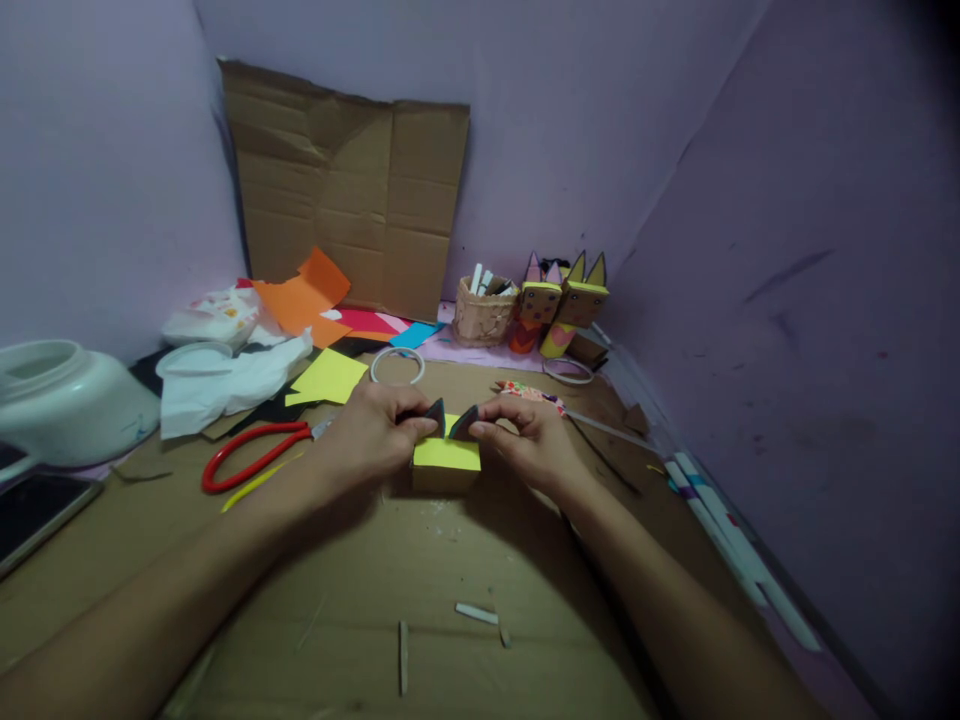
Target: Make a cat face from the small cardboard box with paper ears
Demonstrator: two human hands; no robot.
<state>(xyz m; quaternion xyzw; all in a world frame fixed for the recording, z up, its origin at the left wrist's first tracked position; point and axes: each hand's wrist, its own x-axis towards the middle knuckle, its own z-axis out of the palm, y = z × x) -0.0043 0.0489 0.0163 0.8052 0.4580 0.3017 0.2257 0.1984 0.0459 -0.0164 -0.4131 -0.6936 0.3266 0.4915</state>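
A small cardboard box [444, 480] with a yellow paper top [448, 455] stands on the cardboard sheet in front of me. My left hand [375, 430] pinches a pointed, dark-edged ear-shaped piece [438, 414] at the box's top. On the other side, my right hand [531, 442] pinches a matching ear-shaped piece [465, 422]. Both pieces stand upright and lean apart; whether they are fixed to the top I cannot tell. Red-handled scissors [214, 470] lie left of my left hand. Behind my right hand is a flower-patterned handle [531, 396].
At the back, two animal-headed paper figures [540, 300] stand beside a woven basket [484, 315]. Tape rings [397, 366], yellow paper [330, 376] and orange paper [304, 290] lie behind my hands. A white pot [75, 410] and phone [37, 515] are left. Cardboard scraps [403, 655] lie in front.
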